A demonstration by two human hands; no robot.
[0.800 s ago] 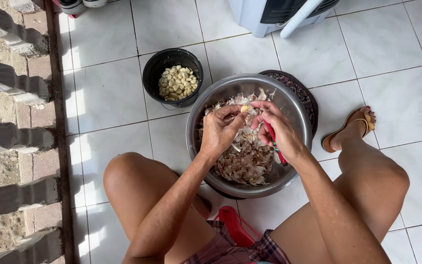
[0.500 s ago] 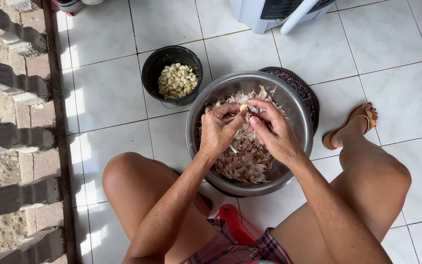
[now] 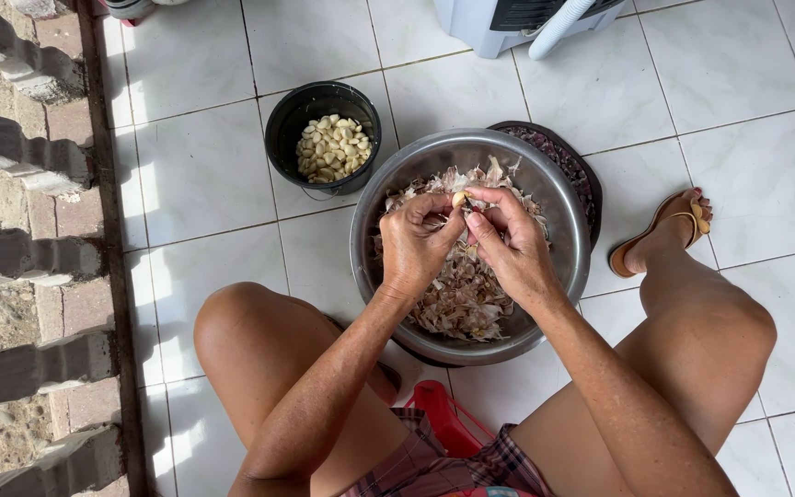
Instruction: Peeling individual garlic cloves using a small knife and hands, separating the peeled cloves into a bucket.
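Tiled floor (image 3: pixel 204 175): pale square tiles with grey grout, sunlit along the left side beside a brick edge and a stone balustrade (image 3: pixel 11 248).

White appliance (image 3: pixel 508 18): partly in view at the top edge, well apart from the hands.

Person's legs: both knees bent and spread, seated low over the floor; a foot in a tan sandal (image 3: pixel 660 230) rests on the tiles to the right of the bowl.

Steel bowl (image 3: pixel 558 202): large, round, set on the floor between the knees, holding a heap of papery garlic skins (image 3: pixel 462 299) in white and purplish brown. A dark round tray (image 3: pixel 572 161) shows behind its far right rim, touching or just beside it.

Black bucket (image 3: pixel 282 138): small, round, on the floor just beyond the bowl's upper left rim, with a layer of peeled garlic cloves (image 3: pixel 331 147) inside.

Red object (image 3: pixel 439 414): partly seen on the floor between the thighs, near the bowl's near rim; its kind cannot be told.

Left hand (image 3: pixel 416 244): over the bowl, fingers curled, thumb and forefinger pinched onto the garlic clove.

Right hand (image 3: pixel 508 239): over the bowl, touching the left hand, fingertips closed on the same clove from the other side.

Garlic clove (image 3: pixel 458 197): small, pale yellow, held between the fingertips of both hands above the far part of the skin heap.
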